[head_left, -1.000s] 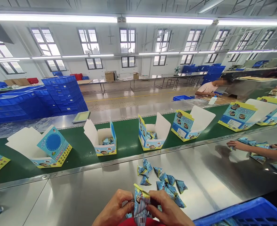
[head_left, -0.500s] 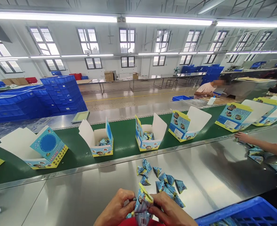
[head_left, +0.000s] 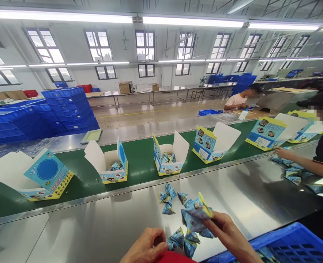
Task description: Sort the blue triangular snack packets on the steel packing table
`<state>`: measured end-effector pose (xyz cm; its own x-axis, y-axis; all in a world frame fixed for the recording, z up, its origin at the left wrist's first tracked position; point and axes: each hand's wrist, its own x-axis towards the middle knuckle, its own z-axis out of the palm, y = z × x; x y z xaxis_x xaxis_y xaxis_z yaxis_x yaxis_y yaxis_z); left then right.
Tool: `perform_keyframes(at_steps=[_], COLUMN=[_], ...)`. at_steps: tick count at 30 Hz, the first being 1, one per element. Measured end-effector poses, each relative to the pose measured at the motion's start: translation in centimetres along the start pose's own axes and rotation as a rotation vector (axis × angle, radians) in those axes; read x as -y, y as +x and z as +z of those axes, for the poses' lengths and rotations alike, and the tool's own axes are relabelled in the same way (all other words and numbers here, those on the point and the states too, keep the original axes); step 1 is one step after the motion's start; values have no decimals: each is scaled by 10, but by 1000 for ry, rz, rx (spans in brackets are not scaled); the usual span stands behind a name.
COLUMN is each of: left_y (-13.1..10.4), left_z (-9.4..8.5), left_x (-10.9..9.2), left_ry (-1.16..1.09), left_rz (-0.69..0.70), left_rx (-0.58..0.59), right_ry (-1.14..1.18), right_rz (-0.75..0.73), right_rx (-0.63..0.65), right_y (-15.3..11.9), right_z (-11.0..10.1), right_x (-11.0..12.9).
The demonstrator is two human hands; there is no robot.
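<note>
My right hand [head_left: 224, 228] pinches a blue and yellow packet [head_left: 198, 208], held up over a loose pile on the metal table [head_left: 101, 223]. Curled at the bottom centre, my left hand [head_left: 147, 244] is beside several packets [head_left: 177, 237] near the table's front edge; whether its fingers hold anything is hidden. A smaller group of packets [head_left: 168, 199] lies farther back. Beyond the table, open printed boxes stand on a green belt [head_left: 139, 157]; packets show inside the middle box [head_left: 170, 166] and the one to its left [head_left: 114, 175].
A blue basket [head_left: 293, 233] with packets inside is at the lower right. At the right edge, a person's hand [head_left: 283, 153] reaches to other packets. Another person [head_left: 236, 100] sits across the belt. Blue crates [head_left: 68, 109] are stacked at the back left.
My right hand has moved right and up with a packet, away from my left hand. More packets now show on the table between my hands. The boxes have shifted slightly left in view.
</note>
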<state>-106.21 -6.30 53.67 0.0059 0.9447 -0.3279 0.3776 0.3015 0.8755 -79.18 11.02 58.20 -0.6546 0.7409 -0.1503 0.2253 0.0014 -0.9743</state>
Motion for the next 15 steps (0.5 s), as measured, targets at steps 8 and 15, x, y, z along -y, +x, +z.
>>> perform_keyframes(at_steps=[8,15], left_y=[14,30], left_z=[17,31], left_x=[-21,-15], left_ry=[39,33], left_rz=[-71,-59], left_rx=[59,75], right_ry=[-11,-29], right_rz=[-20,-39], right_rx=[74,45], right_y=[14,24], right_z=[4,-13], right_x=[-8,-24])
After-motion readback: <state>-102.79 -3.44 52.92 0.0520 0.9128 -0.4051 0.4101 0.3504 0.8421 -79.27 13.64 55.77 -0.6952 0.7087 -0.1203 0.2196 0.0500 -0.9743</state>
